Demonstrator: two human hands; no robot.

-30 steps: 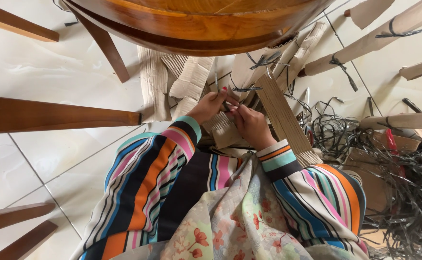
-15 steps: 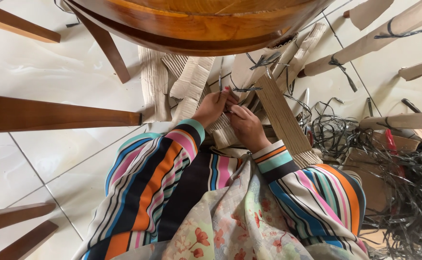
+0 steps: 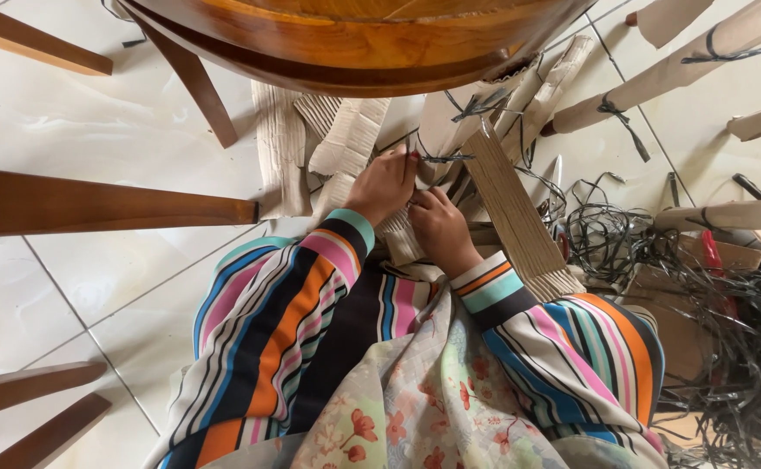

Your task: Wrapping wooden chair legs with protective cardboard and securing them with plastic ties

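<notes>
**Two hands at a dark strap among cardboard strips**

Nearest the camera lie a flowered cloth [image 3: 415,408] and two striped sleeves [image 3: 285,321], one on each arm. Beyond the cuffs the hands meet over a bundle of corrugated cardboard strips [image 3: 519,217] lying on the tiled floor [image 3: 94,130].

The left hand [image 3: 386,184] is curled, its fingertips pinched on a thin dark strap [image 3: 439,158] that runs across the top of the bundle. The right hand [image 3: 437,227] sits just beside it, touching it, fingers bent down onto the cardboard; whether it also grips the strap cannot be told, since the fingertips are hidden.

To the right of the bundle a tangled heap of dark straps [image 3: 728,347] spreads over the floor, with flat brown cardboard under it. Loose torn pieces of cardboard [image 3: 345,139] lie just past the left hand.

Farther off, rolled cardboard tubes [image 3: 675,74] tied with dark straps lie at the upper right. A round wooden table [image 3: 354,39] overhangs the far end of the bundle, and wooden chair legs [image 3: 94,204] reach in from the left.
</notes>
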